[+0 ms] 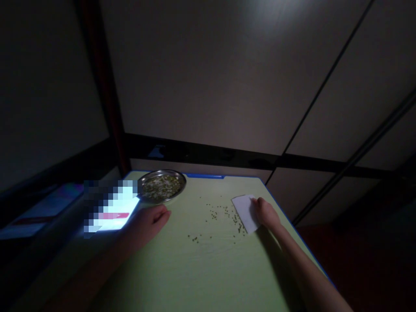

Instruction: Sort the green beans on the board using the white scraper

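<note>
My right hand (267, 213) is closed on the edge of a folded white sheet of paper (246, 211), which is tilted against the tabletop. Small green-brown seeds (238, 226), possibly mung beans, lie scattered just left of the paper's lower edge and further across the table. My left hand (160, 217) rests as a loose fist on the table, and nothing shows in its fingers. Behind it stands a round metal plate (142, 198), apart from the hand, holding a mix of green and whitish bits too small to name.
The pale green table (182, 277) has a blue edge and a blue slot (204, 176) at its far side. A bright, partly pixelated screen (120, 212) glows at the left, beside my left forearm. Dark cabinet panels (201, 86) rise directly behind the table.
</note>
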A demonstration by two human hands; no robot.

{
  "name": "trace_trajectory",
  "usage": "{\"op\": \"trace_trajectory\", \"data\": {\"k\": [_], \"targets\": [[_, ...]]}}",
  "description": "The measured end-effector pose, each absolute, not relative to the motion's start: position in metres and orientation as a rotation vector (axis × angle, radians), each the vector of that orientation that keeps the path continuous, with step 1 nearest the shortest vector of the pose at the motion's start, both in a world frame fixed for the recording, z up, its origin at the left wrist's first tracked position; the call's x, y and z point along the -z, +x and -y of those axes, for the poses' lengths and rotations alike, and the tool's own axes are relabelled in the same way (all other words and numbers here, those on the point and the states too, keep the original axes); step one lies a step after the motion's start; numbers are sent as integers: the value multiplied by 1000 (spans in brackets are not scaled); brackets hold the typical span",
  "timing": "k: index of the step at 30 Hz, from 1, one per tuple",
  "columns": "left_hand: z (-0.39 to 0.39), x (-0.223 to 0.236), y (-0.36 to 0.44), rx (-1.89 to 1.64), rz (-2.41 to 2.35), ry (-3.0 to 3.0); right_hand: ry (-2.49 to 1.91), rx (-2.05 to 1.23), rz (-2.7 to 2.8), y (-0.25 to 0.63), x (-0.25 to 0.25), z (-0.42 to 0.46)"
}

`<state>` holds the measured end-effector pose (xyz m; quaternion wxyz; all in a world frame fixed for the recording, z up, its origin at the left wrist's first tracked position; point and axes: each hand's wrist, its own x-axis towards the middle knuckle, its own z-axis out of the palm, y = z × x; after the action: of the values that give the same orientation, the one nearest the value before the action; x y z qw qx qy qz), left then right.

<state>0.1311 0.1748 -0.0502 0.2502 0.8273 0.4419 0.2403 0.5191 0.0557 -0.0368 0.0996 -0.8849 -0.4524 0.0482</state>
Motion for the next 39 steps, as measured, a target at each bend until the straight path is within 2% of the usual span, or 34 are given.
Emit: {"op": "trace_trajectory", "data": {"k": [8,19,27,33,39], "targets": [[-178,51,131,-694,-1201,2272,-2586,-104,1291,544,23,-62],[-189,65,127,-623,-1211,2338,-2605,-131,1338,501,42,-65],[-184,58,127,-702,-1154,2279,-2668,-113,1275,523,44,-48],[-176,46,129,-750,-1148,2226,-2636,-128,1277,542,30,-38],[-173,43,129,-707,-1185,2239,-2462,-131,1369,509,7,-83]]}}
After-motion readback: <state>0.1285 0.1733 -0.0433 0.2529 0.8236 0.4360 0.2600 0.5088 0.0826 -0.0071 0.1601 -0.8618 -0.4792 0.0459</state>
